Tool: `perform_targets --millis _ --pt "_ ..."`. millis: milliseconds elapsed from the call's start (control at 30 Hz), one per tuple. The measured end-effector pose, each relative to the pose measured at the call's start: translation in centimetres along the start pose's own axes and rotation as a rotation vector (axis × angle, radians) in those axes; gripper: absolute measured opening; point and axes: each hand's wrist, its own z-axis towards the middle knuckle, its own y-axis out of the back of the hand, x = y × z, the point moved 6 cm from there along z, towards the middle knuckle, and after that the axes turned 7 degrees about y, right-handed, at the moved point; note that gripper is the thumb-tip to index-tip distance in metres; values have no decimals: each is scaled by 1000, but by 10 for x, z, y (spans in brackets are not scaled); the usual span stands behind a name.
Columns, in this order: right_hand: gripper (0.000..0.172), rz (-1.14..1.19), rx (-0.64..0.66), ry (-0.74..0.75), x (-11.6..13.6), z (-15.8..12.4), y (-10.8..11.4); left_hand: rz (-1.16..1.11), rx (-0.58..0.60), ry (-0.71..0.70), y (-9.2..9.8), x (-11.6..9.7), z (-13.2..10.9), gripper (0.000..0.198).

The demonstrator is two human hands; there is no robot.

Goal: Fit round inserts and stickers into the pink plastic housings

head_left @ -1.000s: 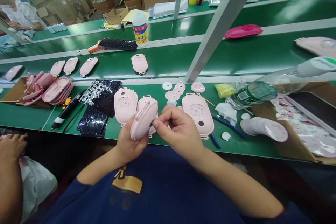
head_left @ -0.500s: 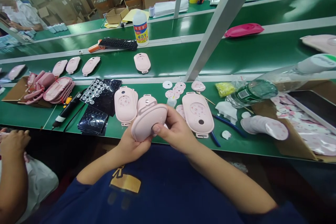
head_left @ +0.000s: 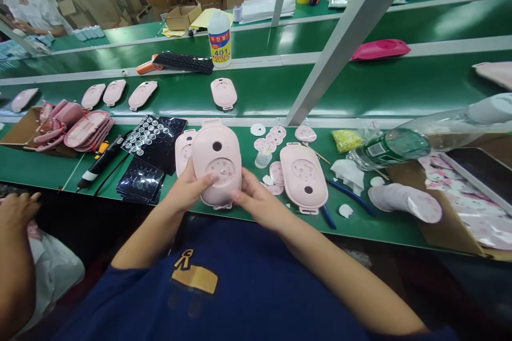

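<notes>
A pale pink plastic cover (head_left: 231, 145), oval, with a dark round hole and a patterned disc in its recess, is held upright between my hands. My left hand (head_left: 190, 192) grips its lower left side, thumb over the front near the disc. At the lower right edge, my right hand (head_left: 258, 200) is closed on the same cover. Partly hidden behind it lies another pink cover (head_left: 182, 145). To the right rests a similar cover (head_left: 295, 185) with a patterned disc. Between them stand a small clear bottle (head_left: 263, 159) and several round patterned stickers (head_left: 277, 172).
Blue-handled pliers (head_left: 356, 200), a stack of round stickers (head_left: 410, 200) and a large plastic bottle (head_left: 400, 141) lie right. Black sheets (head_left: 140, 178), an electric screwdriver (head_left: 100, 162) and a box of pink parts (head_left: 24, 128) are left. A slanted metal post (head_left: 332, 42) rises ahead. A co-worker's hand (head_left: 18, 210) shows left.
The cover in my hands has turned from tilted to upright, so its hole and disc now face me. Both hands have shifted to its lower sides. The camera view has moved slightly.
</notes>
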Motion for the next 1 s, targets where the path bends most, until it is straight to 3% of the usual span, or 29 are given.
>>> perform_targets --millis 100,167,233,333,400,433,500,633,733,833,933,1000 --pt "66 -47 -21 -121 -12 -2 1 76 122 -35 6 -6 12 73" --pt "59 -74 -83 -141 -13 -2 9 124 66 -137 25 -13 15 72" --pt "55 -122 -140 -169 -17 -2 21 161 -148 -294 62 -21 12 67" --pt "52 -206 -179 -230 -27 1 34 320 -688 -515 134 -21 -6 61" --pt "50 -233 -155 -250 -32 6 35 398 -998 -454 175 -5 -14 68" --pt "49 -264 -139 -254 -32 9 34 382 -1070 -376 190 7 -13 74" --pt "47 -425 -107 -249 -27 16 31 335 -1075 -278 208 29 -6 78" --pt "36 -1039 -16 -184 -2 28 24 302 -945 -241 209 54 7 83" --pt "38 -1284 36 -201 10 28 20 304 -945 -283 217 47 2 85" --pt "45 -1372 58 -230 16 23 20 321 -1013 -350 249 27 -5 76" --pt "51 -1419 49 -233 20 21 21 385 -1034 -378 282 13 -3 46" --pt "52 -1422 33 -234 21 20 23 493 -952 -350 291 11 3 32"
